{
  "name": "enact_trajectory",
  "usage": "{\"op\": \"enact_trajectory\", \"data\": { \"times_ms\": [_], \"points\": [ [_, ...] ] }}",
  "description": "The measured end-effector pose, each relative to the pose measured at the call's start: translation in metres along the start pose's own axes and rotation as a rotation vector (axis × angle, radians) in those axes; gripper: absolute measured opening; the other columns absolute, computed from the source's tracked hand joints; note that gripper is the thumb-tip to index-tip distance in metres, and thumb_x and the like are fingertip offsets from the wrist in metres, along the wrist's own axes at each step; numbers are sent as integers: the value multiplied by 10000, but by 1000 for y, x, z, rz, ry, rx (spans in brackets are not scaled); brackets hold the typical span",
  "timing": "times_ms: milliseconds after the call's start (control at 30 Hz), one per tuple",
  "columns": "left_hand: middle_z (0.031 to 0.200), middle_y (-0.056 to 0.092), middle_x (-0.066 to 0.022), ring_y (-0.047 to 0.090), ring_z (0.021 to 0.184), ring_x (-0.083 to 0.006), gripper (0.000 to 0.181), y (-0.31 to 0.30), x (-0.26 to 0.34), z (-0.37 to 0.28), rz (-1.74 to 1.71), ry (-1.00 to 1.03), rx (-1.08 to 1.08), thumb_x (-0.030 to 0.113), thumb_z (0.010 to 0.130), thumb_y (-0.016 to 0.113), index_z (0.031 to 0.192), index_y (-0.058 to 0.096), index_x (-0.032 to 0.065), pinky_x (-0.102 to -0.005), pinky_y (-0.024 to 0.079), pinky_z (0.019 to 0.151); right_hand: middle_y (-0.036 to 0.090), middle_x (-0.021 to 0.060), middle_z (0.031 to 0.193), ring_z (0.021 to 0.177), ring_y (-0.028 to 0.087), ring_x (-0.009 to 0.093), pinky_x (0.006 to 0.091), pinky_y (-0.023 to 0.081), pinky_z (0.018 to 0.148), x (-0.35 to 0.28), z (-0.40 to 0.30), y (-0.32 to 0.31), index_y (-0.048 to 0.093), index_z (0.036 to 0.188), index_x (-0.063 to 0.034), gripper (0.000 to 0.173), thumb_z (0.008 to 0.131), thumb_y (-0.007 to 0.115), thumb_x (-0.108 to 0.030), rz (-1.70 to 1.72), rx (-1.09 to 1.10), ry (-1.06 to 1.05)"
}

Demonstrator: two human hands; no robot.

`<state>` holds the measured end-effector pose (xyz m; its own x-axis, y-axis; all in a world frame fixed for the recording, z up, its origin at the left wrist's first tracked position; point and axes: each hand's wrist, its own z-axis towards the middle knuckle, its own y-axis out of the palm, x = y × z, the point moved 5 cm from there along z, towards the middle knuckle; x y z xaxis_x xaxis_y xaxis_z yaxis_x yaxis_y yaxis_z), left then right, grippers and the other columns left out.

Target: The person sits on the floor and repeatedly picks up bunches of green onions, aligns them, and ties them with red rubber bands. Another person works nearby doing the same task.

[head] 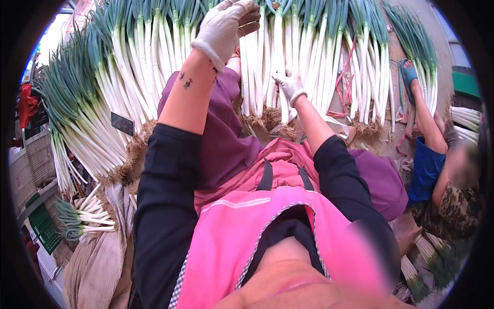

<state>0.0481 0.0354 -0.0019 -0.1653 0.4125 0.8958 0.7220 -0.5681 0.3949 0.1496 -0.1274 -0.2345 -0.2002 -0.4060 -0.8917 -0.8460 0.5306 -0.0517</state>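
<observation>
My left hand (pixel 228 31), in a white knit glove with darkened fingers, is raised over the upper part of a wide row of long green onions (pixel 162 50). Its fingers are extended, and I see nothing in them. Lower and to the right, my gloved right hand (pixel 290 84) grips the white shank of a single long green onion (pixel 279 50). That stalk lies on top of the others, its root end (pixel 285 117) pointing towards me. Brown, hairy roots (pixel 266 116) form a fringe along the near side of the row.
Another person (pixel 428 162) in blue shorts sits at the right. A phone-like device (pixel 122 123) rests on the left stalks. Pink strapping (pixel 343 90) trails among the onions. Crates (pixel 40 154), a small onion pile (pixel 88 220) and a beige sack (pixel 96 262) are at the left.
</observation>
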Motion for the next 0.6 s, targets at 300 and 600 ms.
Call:
{"op": "enact_trajectory", "data": {
  "times_ms": [300, 600],
  "points": [
    [851, 621, -63, 601, 730, -157, 171, 30, -104, 9, 20, -359, 51, 186, 909, 610, 976, 587, 31, -316, 536, 682, 552, 29, 669, 490, 509, 107, 259, 436, 430, -106, -168, 14, 550, 1073, 0, 300, 873, 646, -202, 197, -149, -88],
    [558, 435, 28, 406, 436, -92, 201, 34, -76, 3, -163, -172, 90, 234, 907, 560, 745, 520, 121, -242, 370, 399, 361, -51, 564, 414, 367, 71, 234, 311, 371, -127, -193, 27, 523, 1158, -27, 383, 914, 589, -314, 453, -553, 180]
  ]
}}
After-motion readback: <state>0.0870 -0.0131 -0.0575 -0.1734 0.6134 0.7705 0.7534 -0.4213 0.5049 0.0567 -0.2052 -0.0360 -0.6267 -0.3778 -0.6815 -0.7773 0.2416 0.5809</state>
